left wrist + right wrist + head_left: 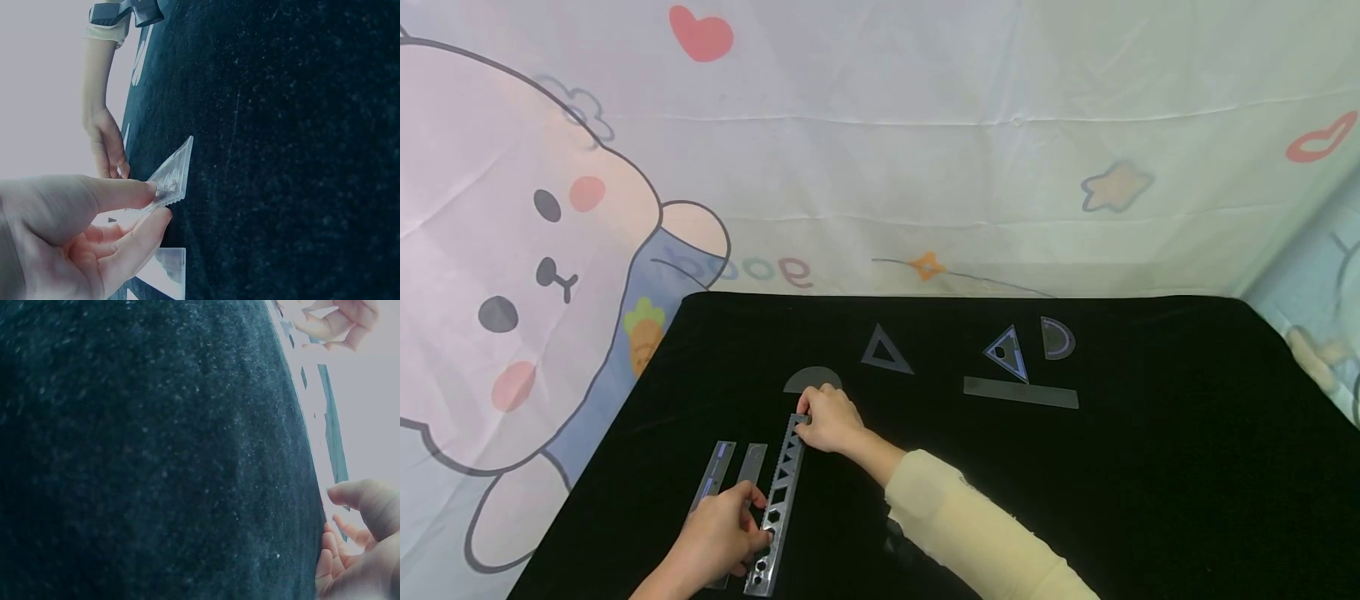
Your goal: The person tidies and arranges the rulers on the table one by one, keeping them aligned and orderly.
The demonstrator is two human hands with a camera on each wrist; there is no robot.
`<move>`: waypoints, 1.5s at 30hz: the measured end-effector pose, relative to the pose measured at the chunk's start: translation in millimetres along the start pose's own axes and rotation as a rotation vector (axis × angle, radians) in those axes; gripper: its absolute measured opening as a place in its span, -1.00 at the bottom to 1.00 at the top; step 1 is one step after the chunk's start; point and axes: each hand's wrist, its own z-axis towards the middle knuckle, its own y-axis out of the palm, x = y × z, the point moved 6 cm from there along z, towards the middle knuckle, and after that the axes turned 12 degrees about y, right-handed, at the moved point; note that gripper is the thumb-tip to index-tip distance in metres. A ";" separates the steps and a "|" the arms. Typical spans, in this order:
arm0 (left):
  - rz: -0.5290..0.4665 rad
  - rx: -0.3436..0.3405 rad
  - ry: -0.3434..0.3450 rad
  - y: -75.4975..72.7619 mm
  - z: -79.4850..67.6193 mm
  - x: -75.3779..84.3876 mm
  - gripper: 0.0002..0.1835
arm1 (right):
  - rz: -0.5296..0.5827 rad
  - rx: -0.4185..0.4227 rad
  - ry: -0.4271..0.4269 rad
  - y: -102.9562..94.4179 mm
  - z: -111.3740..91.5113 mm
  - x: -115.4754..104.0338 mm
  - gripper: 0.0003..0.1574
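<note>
A clear stencil ruler (pixel 778 494) with triangular, square and hexagonal cutouts slants across the left part of the black cloth, held at both ends. Near its lower end, my left hand (pixel 718 529) pinches the edge between thumb and forefinger; the left wrist view shows the clear strip (pixel 172 178) tilted at those fingertips. My right hand (pixel 831 419) pinches the upper end, its thumb and curled fingers around that end in the right wrist view. Two narrower rulers lie to the left, one with blue markings (pixel 722 461) and one plain (pixel 754 458), both partly hidden by my left hand.
A clear protractor (pixel 805 379) lies just beyond my right hand. Farther back are a clear set square (pixel 889 364), a blue-edged set square (pixel 1018 354), another protractor (pixel 1050 339) and a wide plain ruler (pixel 1021 392). A printed curtain (pixel 880 175) hangs behind the table.
</note>
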 end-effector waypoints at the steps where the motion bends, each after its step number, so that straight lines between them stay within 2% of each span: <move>1: -0.002 -0.003 0.001 -0.1 -0.1 0.3 -0.65 | -0.004 0.002 -0.002 -0.3 -0.3 -0.1 -0.78; 14: 0.016 -0.009 -0.019 -0.6 -1.0 1.6 -0.63 | -0.057 0.015 -0.020 0.3 -1.6 -0.4 -0.79; 26: 0.031 -0.007 0.005 -0.7 -0.6 4.0 -0.64 | -0.052 0.003 -0.021 0.4 -0.8 -0.1 -0.80; 33: 0.045 -0.001 -0.002 -1.1 -1.4 2.9 -0.63 | -0.062 0.002 -0.027 0.6 -1.7 -0.8 -0.79; 40: 0.018 -0.007 -0.018 -0.3 -0.5 1.5 -0.62 | -0.024 -0.007 -0.027 -0.1 -2.8 -0.7 -0.78; 45: 0.022 -0.003 -0.012 0.0 -0.7 1.9 -0.62 | -0.045 0.000 -0.039 -0.1 -3.2 -1.2 -0.79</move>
